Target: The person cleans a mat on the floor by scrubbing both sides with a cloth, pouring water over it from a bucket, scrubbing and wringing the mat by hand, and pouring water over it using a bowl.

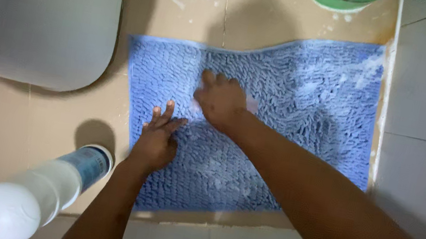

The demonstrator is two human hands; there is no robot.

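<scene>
While both hands press on the blue shaggy mat [283,120], the left hand [157,139] lies flat with fingers spread near its left edge, and the right hand [222,101] is curled, knuckles up, just beyond it. Soap suds fleck the mat, spread on the tan tiled floor [50,114]; a white bottle [36,193] stands left.

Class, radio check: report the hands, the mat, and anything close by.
Left hand flat on blue mat, fingers spread. Right hand pressed mid-mat, suds around. White bottle stands left of mat, clear of both hands.
</scene>
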